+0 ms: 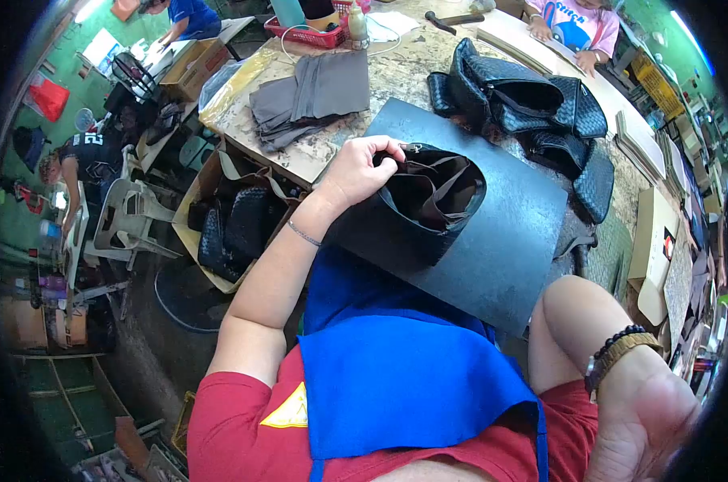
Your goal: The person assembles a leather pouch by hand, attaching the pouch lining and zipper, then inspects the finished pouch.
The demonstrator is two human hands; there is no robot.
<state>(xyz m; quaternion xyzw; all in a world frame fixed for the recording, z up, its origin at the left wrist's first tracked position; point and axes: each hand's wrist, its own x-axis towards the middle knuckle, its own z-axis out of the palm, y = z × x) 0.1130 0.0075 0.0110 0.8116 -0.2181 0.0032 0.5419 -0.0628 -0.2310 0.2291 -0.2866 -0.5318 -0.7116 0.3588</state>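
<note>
My left hand (362, 170) is closed on the top edge of a black bag (412, 241), its thumb and fingers pinched at the rim near a small metal fitting. The bag stands upright with its mouth open toward me, showing a dark brown lining (444, 189) with inner dividers. It rests on a dark flat board (508, 241) at the table's edge. My right hand (649, 422) is raised close to the camera at the lower right, away from the bag. Only its wrist and palm show; the fingers are cut off by the frame.
Several black woven bags (516, 92) lie beyond the board. Brown fabric pieces (324, 92), a red basket (320, 36) and a hammer (452, 20) sit on the table (412, 60). A box of black bags (219, 233) stands at left. A co-worker (577, 28) sits opposite.
</note>
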